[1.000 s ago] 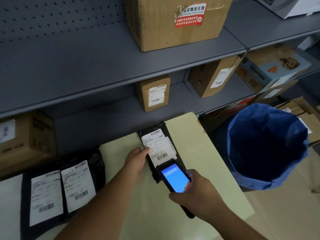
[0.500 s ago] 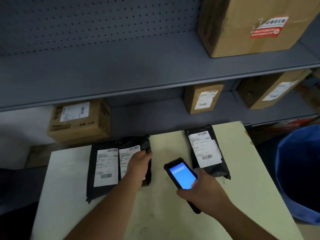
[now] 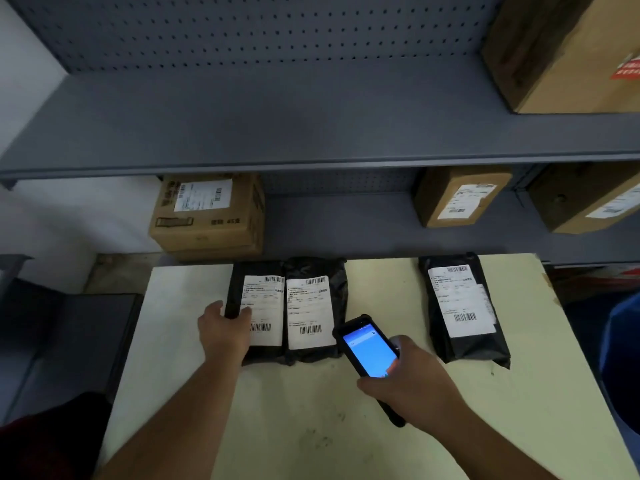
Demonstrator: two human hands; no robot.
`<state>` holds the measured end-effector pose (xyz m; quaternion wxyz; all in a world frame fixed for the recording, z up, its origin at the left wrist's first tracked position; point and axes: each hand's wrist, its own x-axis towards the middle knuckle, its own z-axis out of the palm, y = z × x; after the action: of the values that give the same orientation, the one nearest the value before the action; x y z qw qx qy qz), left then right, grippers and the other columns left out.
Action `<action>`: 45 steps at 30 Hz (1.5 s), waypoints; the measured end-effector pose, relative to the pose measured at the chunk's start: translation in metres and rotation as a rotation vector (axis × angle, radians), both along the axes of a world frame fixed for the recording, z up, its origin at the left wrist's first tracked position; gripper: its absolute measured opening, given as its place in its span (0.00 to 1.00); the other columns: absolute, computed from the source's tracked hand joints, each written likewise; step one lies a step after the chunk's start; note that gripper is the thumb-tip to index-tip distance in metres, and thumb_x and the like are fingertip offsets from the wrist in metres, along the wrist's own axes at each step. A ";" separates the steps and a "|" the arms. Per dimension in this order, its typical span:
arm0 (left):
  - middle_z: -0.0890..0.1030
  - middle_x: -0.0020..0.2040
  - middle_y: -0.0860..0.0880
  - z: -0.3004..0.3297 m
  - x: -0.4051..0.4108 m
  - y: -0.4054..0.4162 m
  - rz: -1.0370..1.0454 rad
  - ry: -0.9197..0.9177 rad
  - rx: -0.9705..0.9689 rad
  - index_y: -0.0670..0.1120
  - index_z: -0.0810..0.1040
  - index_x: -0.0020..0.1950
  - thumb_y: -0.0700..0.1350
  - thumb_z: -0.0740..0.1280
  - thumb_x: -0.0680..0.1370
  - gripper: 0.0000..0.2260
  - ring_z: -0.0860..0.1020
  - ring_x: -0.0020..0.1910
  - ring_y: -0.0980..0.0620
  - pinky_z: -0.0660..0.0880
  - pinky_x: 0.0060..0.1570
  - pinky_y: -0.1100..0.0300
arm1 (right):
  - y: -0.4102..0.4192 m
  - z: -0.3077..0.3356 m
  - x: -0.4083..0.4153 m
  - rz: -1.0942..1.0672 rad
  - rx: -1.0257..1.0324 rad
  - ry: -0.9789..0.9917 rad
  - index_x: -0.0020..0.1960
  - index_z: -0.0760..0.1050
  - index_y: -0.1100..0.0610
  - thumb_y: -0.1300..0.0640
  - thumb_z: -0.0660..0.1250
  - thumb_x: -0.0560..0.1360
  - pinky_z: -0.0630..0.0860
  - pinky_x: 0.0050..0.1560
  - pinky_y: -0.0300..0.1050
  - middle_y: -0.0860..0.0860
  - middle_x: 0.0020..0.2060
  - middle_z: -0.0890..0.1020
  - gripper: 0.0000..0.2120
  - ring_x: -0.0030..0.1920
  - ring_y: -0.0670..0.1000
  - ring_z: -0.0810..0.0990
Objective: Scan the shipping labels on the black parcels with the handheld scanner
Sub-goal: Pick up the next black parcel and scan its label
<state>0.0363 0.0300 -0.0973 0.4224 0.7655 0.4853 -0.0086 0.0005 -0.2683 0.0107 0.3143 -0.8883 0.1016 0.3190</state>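
Observation:
Three black parcels with white shipping labels lie flat on the pale table [image 3: 311, 410]. The left parcel [image 3: 265, 306] and the middle parcel [image 3: 313, 310] sit side by side, touching. The right parcel [image 3: 462, 306] lies apart near the table's right side. My left hand [image 3: 225, 332] grips the left edge of the left parcel, thumb on its label. My right hand [image 3: 412, 379] holds the handheld scanner [image 3: 369, 348], its blue screen lit, just right of the middle parcel's lower corner.
Grey metal shelving [image 3: 311, 133] rises behind the table. Cardboard boxes stand on it: one [image 3: 207, 213] behind the left parcels, one [image 3: 460, 195] further right, a large one [image 3: 568, 50] on the upper shelf. A blue bin [image 3: 623, 358] stands at the right edge.
My left hand has moved from the right parcel to the left pair, then onto the left parcel's edge. The scanner has moved left to the middle parcel. The view has swung left.

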 end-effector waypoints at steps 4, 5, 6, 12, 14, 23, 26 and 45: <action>0.76 0.73 0.37 -0.006 0.002 0.010 -0.001 0.127 -0.138 0.40 0.69 0.78 0.51 0.72 0.80 0.30 0.78 0.63 0.36 0.77 0.59 0.45 | 0.015 -0.004 0.000 0.013 -0.011 0.021 0.58 0.68 0.46 0.46 0.78 0.67 0.84 0.38 0.46 0.47 0.42 0.81 0.26 0.39 0.51 0.87; 0.78 0.70 0.38 -0.007 0.003 0.011 -0.019 0.149 -0.181 0.40 0.71 0.76 0.52 0.71 0.81 0.27 0.79 0.58 0.39 0.76 0.57 0.46 | 0.018 -0.005 0.000 0.016 -0.014 0.021 0.58 0.68 0.45 0.46 0.78 0.67 0.83 0.38 0.45 0.47 0.42 0.81 0.26 0.39 0.51 0.87; 0.80 0.67 0.38 -0.012 0.004 0.014 -0.035 0.159 -0.214 0.41 0.73 0.74 0.54 0.70 0.81 0.26 0.78 0.54 0.41 0.76 0.55 0.47 | 0.021 -0.006 0.001 0.018 -0.016 0.021 0.58 0.68 0.46 0.46 0.78 0.67 0.82 0.37 0.44 0.47 0.42 0.81 0.26 0.39 0.50 0.86; 0.84 0.61 0.44 -0.024 0.016 0.025 -0.099 0.174 -0.245 0.45 0.76 0.69 0.64 0.78 0.67 0.37 0.82 0.56 0.42 0.76 0.47 0.51 | 0.035 -0.013 0.004 0.008 -0.018 0.023 0.58 0.70 0.47 0.46 0.78 0.67 0.78 0.33 0.41 0.47 0.41 0.81 0.25 0.33 0.47 0.81; 0.84 0.60 0.45 -0.027 0.021 0.027 -0.097 0.187 -0.249 0.45 0.75 0.68 0.67 0.80 0.58 0.45 0.83 0.55 0.43 0.79 0.47 0.51 | 0.038 -0.015 0.005 0.000 -0.018 0.031 0.59 0.71 0.47 0.45 0.78 0.67 0.77 0.33 0.41 0.48 0.41 0.82 0.26 0.32 0.46 0.81; 0.79 0.68 0.40 -0.038 0.034 0.019 -0.127 0.293 -0.158 0.41 0.71 0.69 0.60 0.86 0.59 0.47 0.79 0.65 0.36 0.79 0.63 0.41 | 0.044 -0.021 0.006 -0.034 -0.021 0.055 0.59 0.71 0.47 0.45 0.77 0.66 0.79 0.33 0.42 0.48 0.41 0.82 0.26 0.31 0.46 0.81; 0.80 0.68 0.40 -0.035 0.035 0.014 -0.128 0.287 -0.162 0.41 0.71 0.68 0.57 0.86 0.62 0.43 0.79 0.65 0.37 0.79 0.62 0.42 | 0.041 -0.022 0.007 -0.048 -0.025 0.059 0.58 0.71 0.46 0.45 0.77 0.65 0.80 0.34 0.43 0.48 0.41 0.82 0.25 0.32 0.46 0.82; 0.82 0.52 0.44 -0.023 0.037 0.017 -0.125 0.268 -0.143 0.49 0.64 0.61 0.61 0.81 0.59 0.40 0.83 0.52 0.38 0.80 0.59 0.36 | 0.023 -0.018 0.008 -0.051 0.002 0.029 0.56 0.71 0.47 0.46 0.77 0.66 0.79 0.35 0.42 0.48 0.42 0.81 0.23 0.37 0.49 0.84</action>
<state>0.0732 0.0473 -0.1203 0.4057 0.7542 0.4870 -0.1715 0.0089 -0.2454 -0.0077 0.3217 -0.8805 0.1283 0.3237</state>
